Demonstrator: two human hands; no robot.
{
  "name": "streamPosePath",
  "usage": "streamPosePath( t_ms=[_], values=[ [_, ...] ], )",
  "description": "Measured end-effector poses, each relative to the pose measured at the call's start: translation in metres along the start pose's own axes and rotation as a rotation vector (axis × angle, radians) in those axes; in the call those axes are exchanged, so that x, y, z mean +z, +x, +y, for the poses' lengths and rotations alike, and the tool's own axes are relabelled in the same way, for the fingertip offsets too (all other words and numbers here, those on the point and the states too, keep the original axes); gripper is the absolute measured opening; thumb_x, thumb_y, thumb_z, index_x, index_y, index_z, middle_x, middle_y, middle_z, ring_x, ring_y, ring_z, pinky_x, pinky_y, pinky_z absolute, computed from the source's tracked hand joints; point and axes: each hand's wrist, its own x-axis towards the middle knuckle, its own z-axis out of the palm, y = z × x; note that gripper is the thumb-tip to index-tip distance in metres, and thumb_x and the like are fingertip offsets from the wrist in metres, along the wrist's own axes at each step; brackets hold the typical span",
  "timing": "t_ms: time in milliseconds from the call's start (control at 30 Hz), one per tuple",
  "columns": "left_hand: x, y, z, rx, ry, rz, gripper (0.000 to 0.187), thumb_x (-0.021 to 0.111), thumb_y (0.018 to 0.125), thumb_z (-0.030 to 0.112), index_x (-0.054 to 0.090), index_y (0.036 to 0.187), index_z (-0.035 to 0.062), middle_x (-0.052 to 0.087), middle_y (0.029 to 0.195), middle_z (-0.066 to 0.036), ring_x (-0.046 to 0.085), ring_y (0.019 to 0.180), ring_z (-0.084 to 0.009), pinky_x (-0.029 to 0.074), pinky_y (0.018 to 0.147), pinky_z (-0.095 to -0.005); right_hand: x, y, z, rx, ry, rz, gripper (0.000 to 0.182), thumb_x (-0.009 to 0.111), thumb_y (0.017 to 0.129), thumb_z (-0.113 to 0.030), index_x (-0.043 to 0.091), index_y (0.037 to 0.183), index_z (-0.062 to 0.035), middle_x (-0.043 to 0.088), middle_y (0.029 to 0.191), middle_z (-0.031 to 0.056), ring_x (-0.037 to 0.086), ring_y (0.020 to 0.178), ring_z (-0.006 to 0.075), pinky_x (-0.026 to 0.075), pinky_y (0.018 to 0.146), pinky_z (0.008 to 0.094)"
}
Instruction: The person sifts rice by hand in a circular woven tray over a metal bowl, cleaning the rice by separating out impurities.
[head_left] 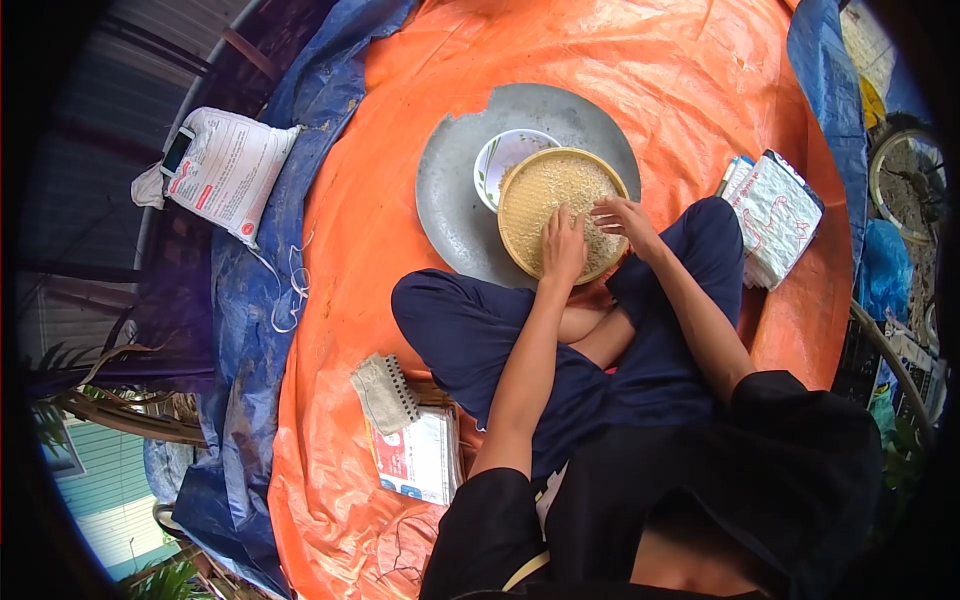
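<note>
A round woven bamboo tray (508, 232) holds a spread of pale, small grains (572, 183). The tray partly overlaps a white bowl with a green leaf pattern (497, 160); both are over a large grey metal disc with a broken edge (450, 200). My left hand (564, 246) rests on the grains near the tray's front, its fingers stretched forward. My right hand (627, 222) hovers at the tray's right side with fingers apart, nothing visible in it. Whether any grains are between the fingers is too small to tell.
An orange tarpaulin (345, 330) with blue tarpaulin (235, 330) along its side lies under my crossed legs. A white printed sack (232, 170) with a phone-like dark object (177, 150) sits left. Folded sacks (775, 220) lie right; a notebook-like pad (384, 394) and papers (420, 455) lie left.
</note>
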Motion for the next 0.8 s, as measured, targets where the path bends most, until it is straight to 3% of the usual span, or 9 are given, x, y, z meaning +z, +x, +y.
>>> streamPosePath(
  t_ms=[67, 267, 367, 567, 800],
  values=[
    [0.002, -0.001, 0.0, 0.044, 0.005, 0.022, 0.029, 0.059, 0.081, 0.011, 0.061, 0.108, 0.0014, 0.048, 0.128, -0.017, 0.045, 0.119, -0.0306, 0.037, 0.098, -0.0411, 0.0, 0.0, 0.001, -0.008, 0.006, 0.001, 0.04, 0.047, 0.094, -0.035, 0.058, 0.114, -0.0021, 0.063, 0.107, 0.0105, 0.06, 0.094, 0.0186, 0.048, 0.084, 0.032],
    [0.015, -0.003, 0.0, 0.105, 0.154, -0.072, 0.02, 0.051, 0.084, 0.009, 0.065, 0.096, 0.0018, 0.056, 0.113, -0.013, 0.051, 0.108, -0.0252, 0.04, 0.09, -0.0389, 0.001, -0.001, -0.002, -0.013, 0.008, -0.011, 0.04, 0.048, 0.094, -0.035, 0.058, 0.115, -0.0022, 0.063, 0.107, 0.0102, 0.06, 0.094, 0.0186, 0.048, 0.084, 0.0316],
    [0.017, -0.003, 0.002, 0.113, 0.14, -0.131, 0.018, 0.05, 0.084, 0.009, 0.066, 0.09, 0.0011, 0.058, 0.105, -0.015, 0.053, 0.103, -0.0276, 0.041, 0.087, -0.0402, 0.0, 0.0, -0.001, -0.024, 0.012, -0.011, 0.045, 0.049, 0.092, -0.04, 0.06, 0.115, -0.0024, 0.064, 0.107, 0.0115, 0.06, 0.096, 0.0204, 0.047, 0.085, 0.0328],
    [0.017, -0.005, 0.002, 0.163, 0.157, -0.093, 0.012, 0.053, 0.079, 0.006, 0.065, 0.08, 0.0035, 0.058, 0.092, -0.01, 0.056, 0.094, -0.0231, 0.043, 0.082, -0.0365, 0.0, -0.001, -0.004, -0.005, 0.011, 0.0, 0.042, 0.048, 0.094, -0.036, 0.058, 0.116, -0.0021, 0.063, 0.108, 0.0106, 0.06, 0.096, 0.0192, 0.047, 0.085, 0.0323],
    [0.02, -0.004, -0.002, 0.148, 0.085, -0.122, 0.011, 0.052, 0.079, 0.005, 0.063, 0.076, 0.0022, 0.059, 0.085, -0.014, 0.059, 0.088, -0.027, 0.045, 0.079, -0.0375, 0.0, -0.001, -0.002, -0.003, -0.001, -0.007, 0.043, 0.048, 0.093, -0.037, 0.058, 0.116, -0.002, 0.063, 0.108, 0.0112, 0.06, 0.096, 0.0197, 0.047, 0.086, 0.0324]
  ],
)
